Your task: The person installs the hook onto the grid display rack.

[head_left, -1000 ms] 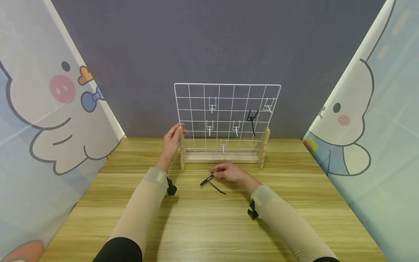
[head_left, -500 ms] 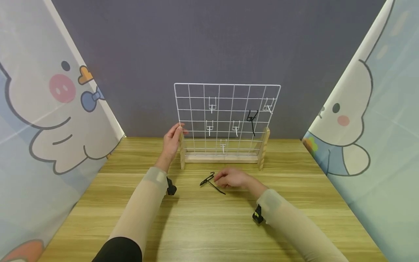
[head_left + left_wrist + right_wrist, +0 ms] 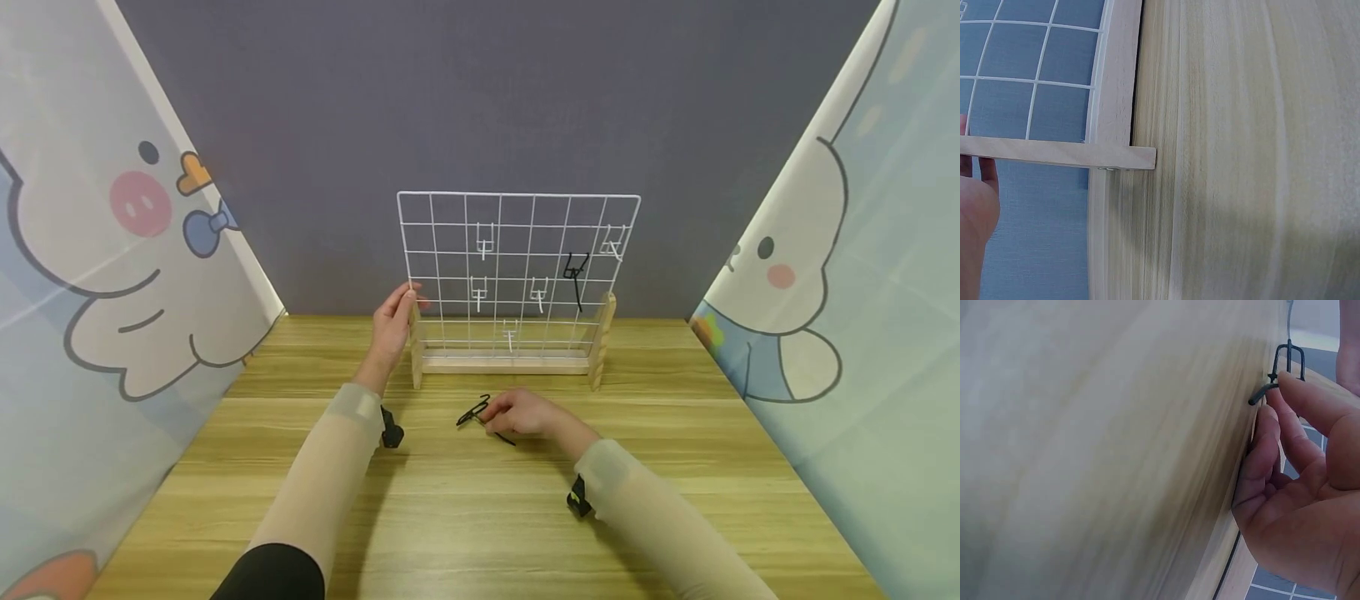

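In the head view, a white wire grid rack with a wooden base (image 3: 506,365) stands upright on the table. My left hand (image 3: 390,329) holds its left wooden post (image 3: 1054,152), thumb in front and fingers behind. In front of the base, a black metal hook (image 3: 471,413) with a long prong lies on the table. My right hand (image 3: 525,413) pinches its prong between thumb and fingers, covering part of it. In the right wrist view, the hook's looped frame (image 3: 1289,352) shows beyond the fingertips.
Another black hook (image 3: 575,273) hangs at the right of the grid. Several white hooks hang there too, one of them a white hook (image 3: 485,243) in the upper left part. Behind the wood-grain table (image 3: 450,508) rises a dark grey wall (image 3: 510,100); cartoon-printed cloth flanks both sides.
My right hand first drew back from the hook's upper end, then came left onto its prong and pinched it. The left hand has stayed on the post.
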A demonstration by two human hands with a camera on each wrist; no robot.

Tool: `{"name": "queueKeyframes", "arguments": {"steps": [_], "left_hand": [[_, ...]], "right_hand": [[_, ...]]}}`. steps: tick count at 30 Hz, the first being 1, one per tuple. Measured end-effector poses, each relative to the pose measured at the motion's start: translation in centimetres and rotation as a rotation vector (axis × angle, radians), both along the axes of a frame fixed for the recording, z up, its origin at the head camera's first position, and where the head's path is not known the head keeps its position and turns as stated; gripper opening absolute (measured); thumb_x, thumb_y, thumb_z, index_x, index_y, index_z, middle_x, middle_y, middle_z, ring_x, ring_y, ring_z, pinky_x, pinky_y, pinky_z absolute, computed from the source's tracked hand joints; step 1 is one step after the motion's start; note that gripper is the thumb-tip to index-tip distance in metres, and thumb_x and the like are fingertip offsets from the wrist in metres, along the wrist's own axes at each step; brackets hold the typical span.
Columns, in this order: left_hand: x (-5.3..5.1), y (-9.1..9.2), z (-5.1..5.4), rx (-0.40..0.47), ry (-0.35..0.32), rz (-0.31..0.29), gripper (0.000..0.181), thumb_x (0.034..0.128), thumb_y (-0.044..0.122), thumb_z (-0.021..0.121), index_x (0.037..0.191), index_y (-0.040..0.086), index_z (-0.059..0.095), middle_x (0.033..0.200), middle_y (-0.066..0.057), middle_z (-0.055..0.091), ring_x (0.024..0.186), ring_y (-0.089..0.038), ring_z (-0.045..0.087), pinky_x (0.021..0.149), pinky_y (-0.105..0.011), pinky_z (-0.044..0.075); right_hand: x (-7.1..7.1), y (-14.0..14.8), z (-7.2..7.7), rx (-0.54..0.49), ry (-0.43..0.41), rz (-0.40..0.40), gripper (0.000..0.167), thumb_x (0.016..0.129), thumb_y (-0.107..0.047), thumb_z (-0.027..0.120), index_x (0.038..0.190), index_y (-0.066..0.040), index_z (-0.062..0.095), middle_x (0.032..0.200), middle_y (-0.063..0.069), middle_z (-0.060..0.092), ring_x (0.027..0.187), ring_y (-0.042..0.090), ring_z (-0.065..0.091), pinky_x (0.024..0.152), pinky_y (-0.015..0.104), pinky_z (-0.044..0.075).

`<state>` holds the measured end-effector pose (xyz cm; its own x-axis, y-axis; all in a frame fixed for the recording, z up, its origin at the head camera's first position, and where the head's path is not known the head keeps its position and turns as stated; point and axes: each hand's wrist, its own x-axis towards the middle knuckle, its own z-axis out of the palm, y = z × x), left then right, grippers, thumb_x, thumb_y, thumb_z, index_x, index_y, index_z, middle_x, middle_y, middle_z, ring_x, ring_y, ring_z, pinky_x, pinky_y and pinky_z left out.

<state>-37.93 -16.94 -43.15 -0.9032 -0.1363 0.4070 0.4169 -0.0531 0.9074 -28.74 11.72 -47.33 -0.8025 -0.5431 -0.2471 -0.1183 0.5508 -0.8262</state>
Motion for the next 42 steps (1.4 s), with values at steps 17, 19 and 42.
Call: {"name": "queueKeyframes", "arguments": {"steps": [17, 19, 42], "left_hand": [[0.20, -0.01, 0.05, -0.001, -0.005, 0.010, 0.032, 0.1173, 0.027, 0.055, 0.136, 0.007, 0.071, 0.108, -0.004, 0.082, 0.102, -0.011, 0.078, 0.102, -0.038, 0.054], [0.16, -0.05, 0.07, -0.011, -0.008, 0.014, 0.031, 0.1172, 0.028, 0.056, 0.136, 0.010, 0.073, 0.114, -0.013, 0.081, 0.107, -0.018, 0.078, 0.101, -0.033, 0.054], [-0.05, 0.02, 0.09, -0.003, -0.021, -0.004, 0.029, 0.1166, 0.031, 0.057, 0.134, 0.017, 0.074, 0.119, -0.019, 0.079, 0.108, -0.020, 0.076, 0.106, -0.034, 0.053]], "right_hand": [[0.12, -0.22, -0.17, 0.004, 0.009, -0.048, 0.026, 0.099, -0.015, 0.079, 0.124, -0.006, 0.081, 0.125, 0.009, 0.078, 0.101, 0.014, 0.064, 0.085, 0.028, 0.053], [0.09, -0.17, -0.24, -0.011, -0.010, -0.064, 0.026, 0.099, -0.014, 0.078, 0.124, -0.006, 0.080, 0.121, 0.008, 0.078, 0.090, 0.012, 0.061, 0.076, 0.026, 0.051], [0.32, 0.49, -0.12, -0.215, -0.219, -0.166, 0.030, 0.103, -0.010, 0.074, 0.131, 0.003, 0.073, 0.083, -0.003, 0.064, 0.065, 0.007, 0.046, 0.057, 0.020, 0.037]]}}
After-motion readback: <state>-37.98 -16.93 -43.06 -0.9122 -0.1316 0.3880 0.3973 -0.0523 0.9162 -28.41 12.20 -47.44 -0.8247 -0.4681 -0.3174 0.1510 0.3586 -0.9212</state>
